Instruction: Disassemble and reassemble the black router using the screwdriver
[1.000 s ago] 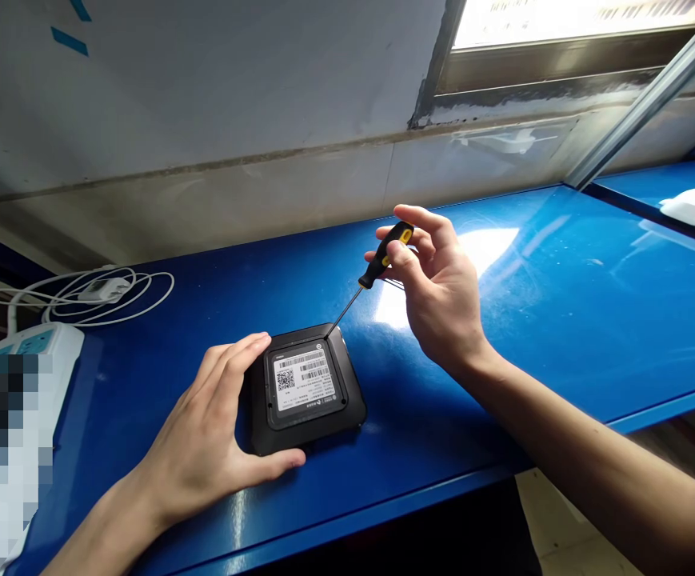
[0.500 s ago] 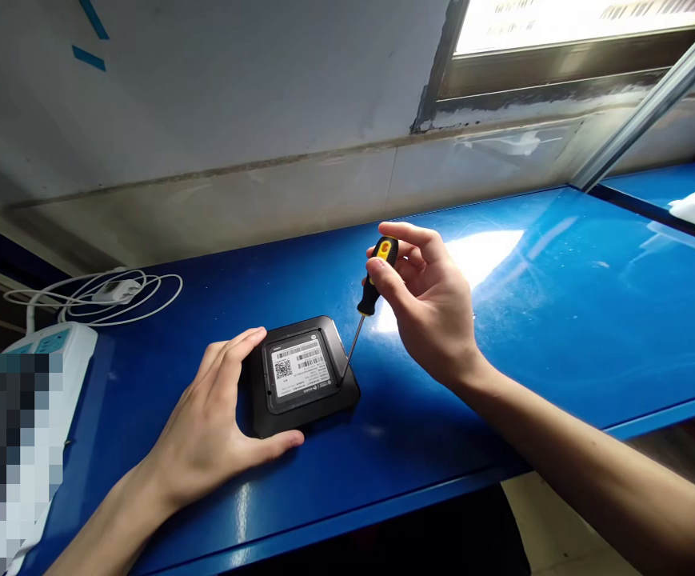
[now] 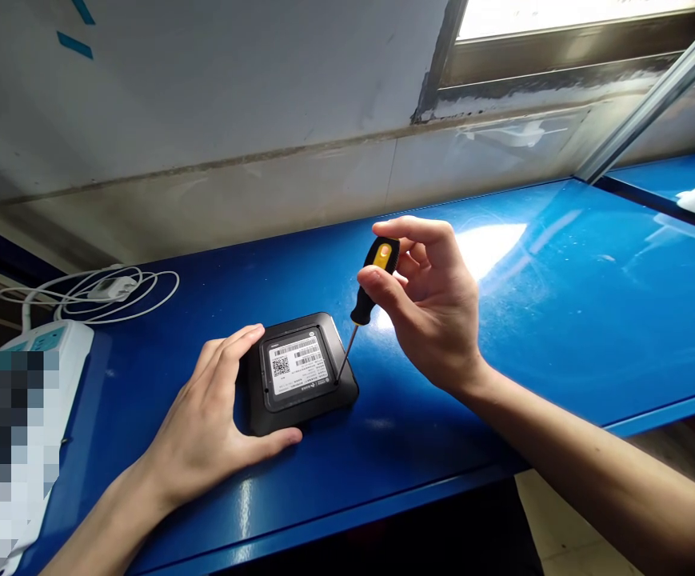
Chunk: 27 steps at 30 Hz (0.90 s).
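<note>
A black square electronic box (image 3: 302, 404) lies on the blue table with its recessed, labelled face up. My left hand (image 3: 212, 420) grips it from the left, fingers at the far left corner and thumb along the near edge. Between the thumb and fingers of my right hand (image 3: 428, 300) is a screwdriver (image 3: 377, 268) with a black and yellow handle. It leans over the box, and its tip is at the near right corner of the recess. The white label (image 3: 299, 364) carries barcodes and a QR code. Whether a screw sits under the tip cannot be made out.
Blue table (image 3: 563, 320) extends to the right, where a metal post (image 3: 653, 104) rises. At the left are a white power strip (image 3: 74, 352), partly blurred out, and a coiled white cable with an adapter (image 3: 113, 288). A wall stands behind.
The screwdriver tip has moved from the recess's far right corner to its near right corner, and the handle now stands steeper. My left hand keeps its hold on the box.
</note>
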Tool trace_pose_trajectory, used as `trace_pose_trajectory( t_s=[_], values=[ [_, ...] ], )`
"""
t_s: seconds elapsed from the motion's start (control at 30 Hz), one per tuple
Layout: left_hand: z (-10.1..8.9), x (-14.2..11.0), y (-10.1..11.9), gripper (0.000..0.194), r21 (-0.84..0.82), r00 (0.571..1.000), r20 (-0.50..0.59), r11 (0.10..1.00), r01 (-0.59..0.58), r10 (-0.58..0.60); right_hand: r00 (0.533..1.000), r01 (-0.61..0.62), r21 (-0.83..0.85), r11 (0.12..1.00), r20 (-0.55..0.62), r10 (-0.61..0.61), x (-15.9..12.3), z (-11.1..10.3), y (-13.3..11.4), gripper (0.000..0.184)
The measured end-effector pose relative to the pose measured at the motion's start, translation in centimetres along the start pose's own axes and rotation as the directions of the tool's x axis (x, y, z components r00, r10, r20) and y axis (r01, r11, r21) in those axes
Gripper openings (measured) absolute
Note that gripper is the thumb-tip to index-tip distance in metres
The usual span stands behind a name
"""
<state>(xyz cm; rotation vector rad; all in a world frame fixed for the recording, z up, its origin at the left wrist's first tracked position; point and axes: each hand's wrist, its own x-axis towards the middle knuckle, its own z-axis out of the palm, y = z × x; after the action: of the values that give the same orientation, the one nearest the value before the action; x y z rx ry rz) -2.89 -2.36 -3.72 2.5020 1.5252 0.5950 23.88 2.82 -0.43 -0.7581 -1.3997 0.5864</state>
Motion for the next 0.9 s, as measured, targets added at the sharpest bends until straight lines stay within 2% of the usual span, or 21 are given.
trace_pose_trajectory(
  t_s=[0.2, 0.33, 0.47, 0.63, 0.9],
  values=[
    [0.18, -0.20, -0.17, 0.102, -0.002, 1.000, -0.007, 1.000, 0.004, -0.004, 0.996, -0.068, 0.000, 0.998, -0.051, 0.068, 0.05, -0.13, 0.20, 0.022],
    [0.29, -0.32, -0.29, 0.103, -0.008, 1.000, -0.008, 1.000, 0.007, -0.007, 0.994, -0.109, 0.030, 0.994, 0.010, 0.109, -0.06, -0.35, 0.20, 0.019],
    [0.16, -0.24, -0.17, 0.103, -0.003, 1.000, -0.006, 1.000, 0.005, -0.005, 0.995, -0.098, 0.047, 0.994, 0.021, 0.097, -0.14, -0.18, 0.16, 0.019],
    [0.21, -0.21, -0.18, 0.103, -0.021, 1.000, 0.007, 1.000, 0.018, -0.018, 0.994, -0.080, -0.044, 0.996, -0.077, 0.076, -0.14, 0.04, 0.30, 0.022],
    [0.25, -0.39, -0.33, 0.101, -0.043, 0.999, 0.006, 0.999, 0.034, -0.034, 0.996, -0.084, 0.054, 0.995, -0.038, 0.086, -0.33, -0.05, 0.15, 0.017]
  ],
)
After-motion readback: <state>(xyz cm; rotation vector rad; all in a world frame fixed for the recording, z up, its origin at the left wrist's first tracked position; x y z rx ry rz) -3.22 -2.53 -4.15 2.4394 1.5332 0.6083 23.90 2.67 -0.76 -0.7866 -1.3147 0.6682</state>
